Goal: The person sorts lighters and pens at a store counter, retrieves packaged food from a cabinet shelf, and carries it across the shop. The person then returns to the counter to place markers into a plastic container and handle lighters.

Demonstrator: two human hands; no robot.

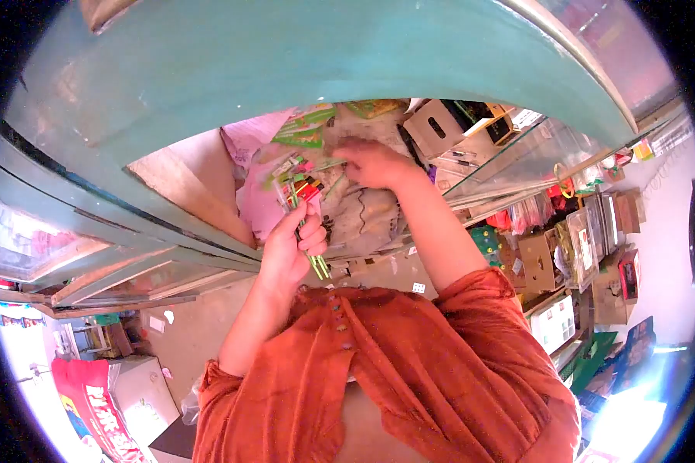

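Note:
My left hand [292,241] is closed around a bundle of thin green sticks [318,267], whose lower ends poke out below the fist. Red, black and yellow pieces [301,190] show at the top of the bundle; I cannot make out exactly what they are. To the right of it, my right hand [374,163] is stretched over the cabinet's contents, its fingers smeared by motion. A thin greenish strip runs near those fingertips, but whether they hold it is unclear. Under both hands lie crumpled pale cloth or sacking [363,220] and pink plastic bags [262,201].
A teal wooden cabinet frame [324,62] arches over the opening. Green packets [305,127] lie at the back, and an open cardboard box [436,131] stands right. A glass pane [510,158] borders that side. Shelves with boxes [539,262] stand farther right; a red bag [93,401] is lower left.

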